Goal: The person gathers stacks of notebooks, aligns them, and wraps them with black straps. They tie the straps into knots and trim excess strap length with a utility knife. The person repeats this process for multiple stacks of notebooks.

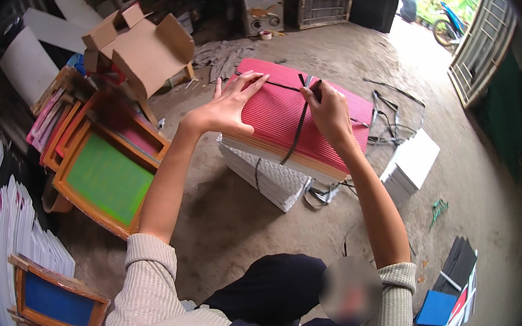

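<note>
Bundled sheets on a concrete floor (203,221), seen from above. The largest object, a stack of red corrugated sheets (273,113) over paler layers, lies at the centre, directly before the person and within reach of both arms. To its left, a wooden frame (111,175) with a green panel leans among others, an arrangement that probably saves floor space; farther off on that side is an open cardboard box (154,54). Beneath the stack's near side projects a white textured bundle (263,173), set askew; it appears to serve as a raised support, though the contact is largely hidden. At right, loose straps (395,130) lie beside a white block (415,156), apparently within easy reach. The left hand (232,105) is open, fingers spread over the stack's left part, probably to steady it; whether it also presses the cross strap cannot be told. The right hand (329,109) is closed, pinching the black strap (298,128) near the crossing on the far side, presumably to keep it taut.
</note>
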Demonstrator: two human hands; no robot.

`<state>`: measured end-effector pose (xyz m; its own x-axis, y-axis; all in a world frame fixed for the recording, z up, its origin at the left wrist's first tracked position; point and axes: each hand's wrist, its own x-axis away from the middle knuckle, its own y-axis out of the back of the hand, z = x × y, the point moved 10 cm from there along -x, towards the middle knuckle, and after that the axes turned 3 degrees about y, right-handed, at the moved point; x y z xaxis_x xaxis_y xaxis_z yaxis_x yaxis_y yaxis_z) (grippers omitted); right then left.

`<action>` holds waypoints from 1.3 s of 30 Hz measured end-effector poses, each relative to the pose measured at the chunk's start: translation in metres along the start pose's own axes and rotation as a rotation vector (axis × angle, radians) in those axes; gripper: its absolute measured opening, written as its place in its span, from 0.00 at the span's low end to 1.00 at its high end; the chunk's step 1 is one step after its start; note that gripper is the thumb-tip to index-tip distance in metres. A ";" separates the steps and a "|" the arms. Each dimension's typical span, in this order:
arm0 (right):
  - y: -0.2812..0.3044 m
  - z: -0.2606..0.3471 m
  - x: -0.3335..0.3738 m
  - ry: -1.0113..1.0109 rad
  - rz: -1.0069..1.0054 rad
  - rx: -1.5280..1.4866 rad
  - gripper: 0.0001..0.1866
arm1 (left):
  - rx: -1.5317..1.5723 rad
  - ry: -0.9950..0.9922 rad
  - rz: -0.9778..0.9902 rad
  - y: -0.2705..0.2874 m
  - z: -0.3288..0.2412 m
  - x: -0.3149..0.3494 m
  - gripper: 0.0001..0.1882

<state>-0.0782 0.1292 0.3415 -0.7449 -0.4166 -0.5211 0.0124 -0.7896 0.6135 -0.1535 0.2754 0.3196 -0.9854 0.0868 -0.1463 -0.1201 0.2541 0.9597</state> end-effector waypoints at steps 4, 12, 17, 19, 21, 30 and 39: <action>-0.045 0.005 -0.019 0.001 0.040 -0.002 0.16 | 0.166 0.069 0.069 -0.009 0.045 -0.011 0.47; -0.105 0.016 0.008 0.340 -0.056 0.283 0.11 | -0.185 0.056 -0.280 -0.058 0.048 -0.020 0.35; -0.089 0.016 0.017 0.325 -0.044 0.394 0.15 | -0.188 0.048 -0.306 -0.053 0.038 -0.020 0.30; -0.074 0.004 0.033 0.345 0.084 0.400 0.20 | -0.037 0.030 -0.515 -0.040 0.021 -0.006 0.26; -0.044 -0.022 0.060 0.333 0.164 0.446 0.22 | 0.142 0.007 -0.704 -0.030 -0.011 0.019 0.23; 0.132 -0.337 0.304 -0.461 0.035 0.321 0.07 | 0.683 -0.514 -0.449 -0.230 -0.212 0.034 0.13; -0.012 -0.366 0.294 -0.141 0.224 0.537 0.24 | 0.264 -0.144 -0.149 -0.424 -0.169 -0.090 0.30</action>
<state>-0.0530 -0.1484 -0.0359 -0.8449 -0.4536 -0.2836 -0.1327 -0.3358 0.9325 -0.0347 -0.0031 -0.0334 -0.9300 0.1601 -0.3308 -0.2078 0.5135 0.8326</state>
